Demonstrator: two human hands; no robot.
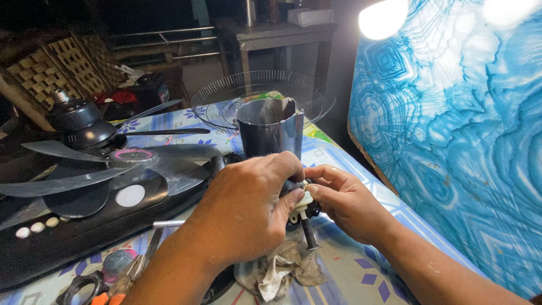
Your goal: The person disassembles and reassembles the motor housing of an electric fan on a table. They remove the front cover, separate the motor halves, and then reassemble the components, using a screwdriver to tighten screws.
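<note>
Left hand (248, 206): we see it curled over the fan motor (293, 195), its fingers (282, 166) wrapped across the top and its thumb pressed near the small cream-white part (303, 200).
Right hand (344, 200): its fingers (324, 172) are pinched together on that cream-white part, right at the motor's front.
Fan motor: mostly hidden under both hands, it sits just above the desk (350, 271), with its dark shaft (309, 234) pointing down toward us.
Rag (285, 268): a dirty, crumpled cloth lies on the desk directly below the shaft.
Motor cover (270, 130): a dark grey cylindrical shell stands upright just behind the hands.
Wire grille (226, 101): we find it lying flat beyond the cover.
Fan blade (113, 164): translucent grey, it rests on the black fan base (84, 231) at the left.
Pliers (121, 282): orange-handled, they lie near the left forearm.
</note>
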